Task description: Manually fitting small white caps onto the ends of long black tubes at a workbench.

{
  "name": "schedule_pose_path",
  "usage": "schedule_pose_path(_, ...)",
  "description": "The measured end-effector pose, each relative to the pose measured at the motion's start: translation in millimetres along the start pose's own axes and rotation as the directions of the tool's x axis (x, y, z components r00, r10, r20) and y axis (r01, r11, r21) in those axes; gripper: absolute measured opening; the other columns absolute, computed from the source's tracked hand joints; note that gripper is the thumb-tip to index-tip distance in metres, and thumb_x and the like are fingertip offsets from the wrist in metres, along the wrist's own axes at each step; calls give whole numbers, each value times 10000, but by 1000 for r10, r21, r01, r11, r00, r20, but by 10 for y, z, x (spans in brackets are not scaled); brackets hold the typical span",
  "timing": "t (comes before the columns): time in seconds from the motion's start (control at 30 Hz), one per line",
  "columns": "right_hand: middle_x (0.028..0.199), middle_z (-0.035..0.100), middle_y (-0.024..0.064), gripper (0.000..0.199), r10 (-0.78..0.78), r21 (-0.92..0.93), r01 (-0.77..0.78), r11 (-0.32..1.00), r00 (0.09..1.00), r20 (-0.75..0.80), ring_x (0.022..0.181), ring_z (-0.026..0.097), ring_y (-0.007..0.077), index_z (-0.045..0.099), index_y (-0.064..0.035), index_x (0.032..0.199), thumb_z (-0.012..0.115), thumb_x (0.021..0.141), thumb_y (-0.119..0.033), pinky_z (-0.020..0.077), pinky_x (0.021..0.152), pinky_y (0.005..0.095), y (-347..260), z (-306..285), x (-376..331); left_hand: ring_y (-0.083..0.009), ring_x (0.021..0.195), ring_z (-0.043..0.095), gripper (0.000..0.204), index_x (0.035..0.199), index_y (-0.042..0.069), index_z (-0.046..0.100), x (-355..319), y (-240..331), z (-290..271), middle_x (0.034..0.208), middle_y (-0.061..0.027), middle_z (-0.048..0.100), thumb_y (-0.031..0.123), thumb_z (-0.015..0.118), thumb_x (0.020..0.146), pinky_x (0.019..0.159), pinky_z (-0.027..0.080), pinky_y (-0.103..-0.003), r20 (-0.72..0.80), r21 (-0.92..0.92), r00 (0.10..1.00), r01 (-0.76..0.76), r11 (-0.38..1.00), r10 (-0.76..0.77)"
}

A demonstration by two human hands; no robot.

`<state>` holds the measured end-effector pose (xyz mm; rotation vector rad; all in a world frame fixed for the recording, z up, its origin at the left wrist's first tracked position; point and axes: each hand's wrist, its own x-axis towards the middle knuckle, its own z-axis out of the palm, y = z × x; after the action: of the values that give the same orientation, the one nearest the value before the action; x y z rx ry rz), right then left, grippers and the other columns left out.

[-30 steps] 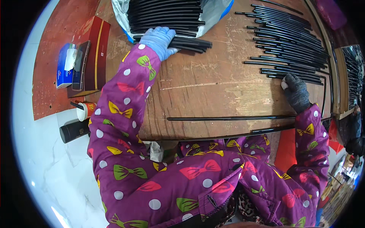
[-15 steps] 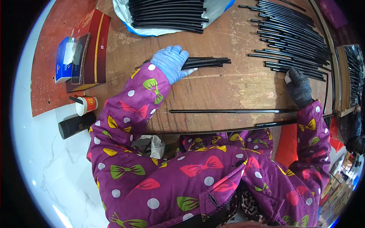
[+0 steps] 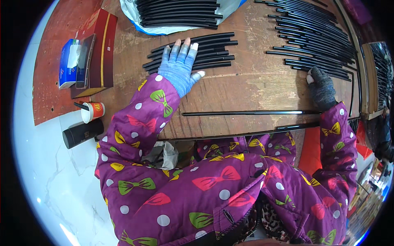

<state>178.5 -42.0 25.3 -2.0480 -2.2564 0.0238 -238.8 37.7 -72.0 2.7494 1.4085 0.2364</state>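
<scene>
The left hand (image 3: 179, 67) lies over short black sticks (image 3: 215, 65), fingers wide, hiding bits. The right hand (image 3: 321, 89) curls by long black sticks (image 3: 314, 39); I can't tell if it holds any.

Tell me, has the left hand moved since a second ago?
Yes: toward the person, the left hand now lying closer to the near edge of the table.

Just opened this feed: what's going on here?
A gloved person is at a wooden table. The left hand lies spread over several matte black rods, with more stacked on white plastic beyond. The curled right hand is at the near edge of a pile of glossy black rods; I can't tell whether it grips any. A long rod lies along the table's near side.
</scene>
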Motion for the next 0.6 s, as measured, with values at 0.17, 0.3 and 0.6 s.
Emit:
schedule_pose_path(0.17, 859, 566, 160, 167, 27, 80, -29, 996, 999, 35, 813, 551, 353, 543, -44, 920, 550, 791, -150, 440, 701, 409, 6, 29, 7, -308, 1311, 123, 821, 1366, 86, 167, -54, -9, -57, 1414, -155, 144, 465, 563, 755, 1050, 111, -470, 74, -4, 997, 11, 1000, -11)
schedule_pose_path(0.3, 847, 567, 161, 147, -19, 47, 18, 999, 1000, 8, 812, 552, 355, 538, -46, 912, 546, 796, -137, 443, 696, 401, -57, -31, 1, -329, 1231, 290, 653, 1267, 99, 400, -67, -63, -230, 1332, -156, 326, 416, 612, 737, 1019, 225, -448, -75, -38, 995, -61, 997, 58)
schedule_pose_path(0.6, 847, 576, 166, 148, 14, 41, -14, 999, 1000, 0, 802, 563, 351, 537, -39, 900, 540, 807, -153, 450, 688, 396, -99, -26, 0, -298, 1082, 444, 431, 1081, 93, 573, 95, -149, -245, 1112, -131, 523, 351, 622, 739, 931, 355, -380, 35, -100, 996, 87, 991, -84)
